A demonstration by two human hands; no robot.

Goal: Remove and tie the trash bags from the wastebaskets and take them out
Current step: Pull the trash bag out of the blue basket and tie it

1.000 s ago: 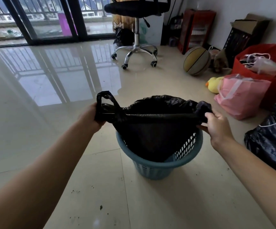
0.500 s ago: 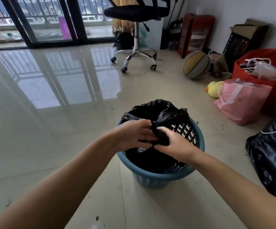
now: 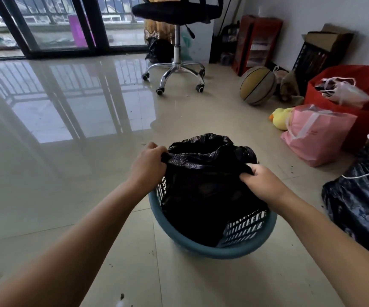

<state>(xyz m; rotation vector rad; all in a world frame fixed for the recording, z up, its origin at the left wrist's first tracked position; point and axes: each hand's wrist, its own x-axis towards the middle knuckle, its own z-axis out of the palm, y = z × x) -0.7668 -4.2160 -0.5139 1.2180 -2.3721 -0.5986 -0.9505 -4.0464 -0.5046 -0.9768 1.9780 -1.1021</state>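
A black trash bag [image 3: 203,187] sits in a teal plastic wastebasket [image 3: 214,249] with slotted sides on the tiled floor. The bag's top rises above the rim and gapes at the back. My left hand [image 3: 149,166] grips the bag's top at its left side. My right hand [image 3: 262,183] grips the bag's top at its right side. Between the two hands the plastic is stretched across the front of the bag. The bag's contents are hidden.
A second black bag [image 3: 360,200] with a white cord lies on the floor at right. Behind it are a pink bag [image 3: 316,134], a red bin [image 3: 356,85], a yellow duck toy [image 3: 279,117] and a ball [image 3: 257,85]. An office chair [image 3: 174,41] stands ahead; glass doors [image 3: 46,25] are at far left.
A second ago my hands held the bag's handles wide apart. They met over the bag's middle, and now they are apart again, each gripping one side of the top.
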